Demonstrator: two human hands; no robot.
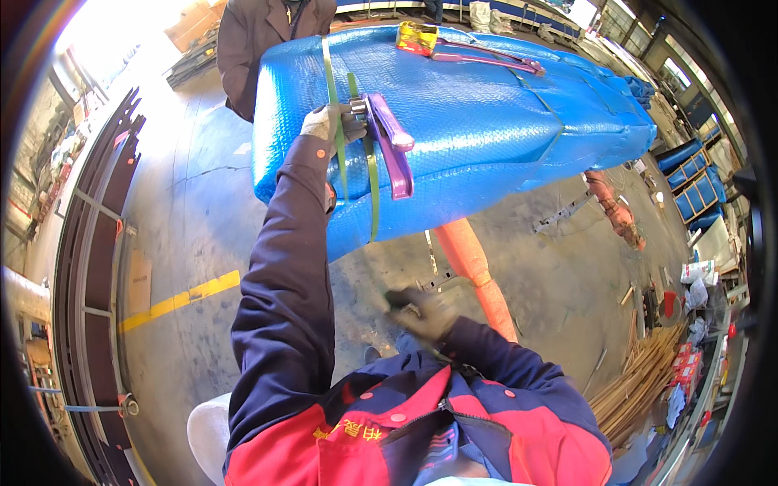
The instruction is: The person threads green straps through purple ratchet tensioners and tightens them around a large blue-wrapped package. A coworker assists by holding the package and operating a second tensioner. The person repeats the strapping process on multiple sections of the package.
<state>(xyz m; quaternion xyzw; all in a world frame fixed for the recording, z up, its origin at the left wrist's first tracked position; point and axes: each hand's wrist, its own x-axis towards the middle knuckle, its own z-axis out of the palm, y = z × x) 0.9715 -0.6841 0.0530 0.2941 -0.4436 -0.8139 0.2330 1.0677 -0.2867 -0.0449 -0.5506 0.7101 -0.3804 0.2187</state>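
My left hand point(331, 123), in a grey glove, is closed at a green packing strap point(339, 162) on top of a large bundle point(454, 121) wrapped in blue bubble sheeting. Right beside its fingers, a purple strapping tensioner point(389, 146) with two lever handles lies across the strap line. A second length of green strap point(372, 190) runs down the bundle's near side under the tool. My right hand point(429, 314), also gloved, is low in front of my body, away from the bundle. Motion smears its fingers, and a dark patch at their tips cannot be made out.
Farther along the bundle lie a long-handled purple tool point(490, 58) and a yellow-and-red packet point(416, 38). A person in a brown jacket point(243, 49) stands at its far left end. Orange-wrapped supports point(478, 271) hold it up. Dark metal frames point(93, 267) stand left; wooden strips point(636, 381) lie right.
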